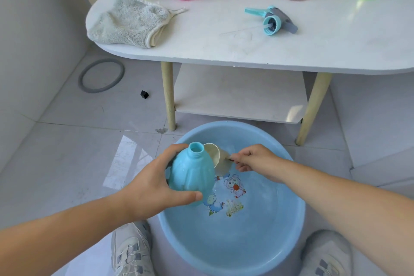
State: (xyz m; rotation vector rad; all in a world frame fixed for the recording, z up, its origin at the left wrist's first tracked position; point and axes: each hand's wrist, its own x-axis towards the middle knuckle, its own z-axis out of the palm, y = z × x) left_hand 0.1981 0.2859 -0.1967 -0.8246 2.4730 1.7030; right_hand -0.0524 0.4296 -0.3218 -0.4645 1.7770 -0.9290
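bottle (192,175), smooth blue plastic, in curled left hand (154,184) grip; right hand (255,160) grip pinches cream, perhaps plastic, scoop (214,152).

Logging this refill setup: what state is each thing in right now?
Blue bottle: uncapped, gripped by left hand.
Cream scoop: beside bottle mouth, pinched by right hand.
Spray head: detached, lying on table.
Basin: on floor, below the hands.
Cloth: crumpled on table.

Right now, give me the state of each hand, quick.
Left hand: closed, gripping the blue bottle above the basin.
Right hand: closed, pinching the handle of the cream scoop by the bottle's mouth.
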